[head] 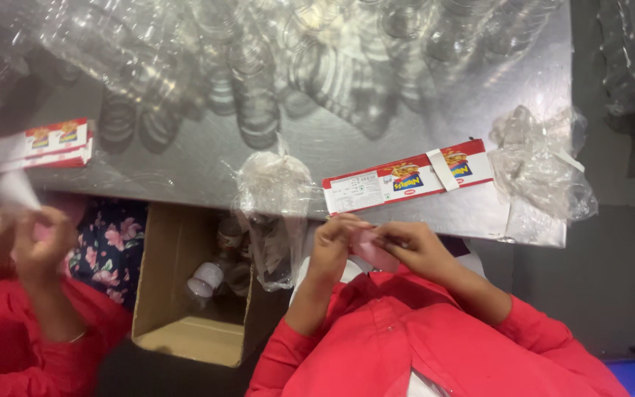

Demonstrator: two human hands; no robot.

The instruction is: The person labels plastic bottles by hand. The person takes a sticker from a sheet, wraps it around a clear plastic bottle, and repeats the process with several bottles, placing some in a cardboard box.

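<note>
At table edge, both hands' fingers [361, 234] pinch pink wrapper [373, 251]

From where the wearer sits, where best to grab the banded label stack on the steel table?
Probably the near long edge of the label stack, left of the white band. It lies flat, slightly tilted, close to the table edge just beyond the left hand and right hand; a crumpled plastic bag crowds its right end.

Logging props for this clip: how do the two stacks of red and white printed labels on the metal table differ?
The label stack by the hands has a white band around it; the far-left label stack shows none. The first lies slanted in front of the person; the second lies nearly level, nearer the co-worker. Both are flat, red and white, on the table.
</note>
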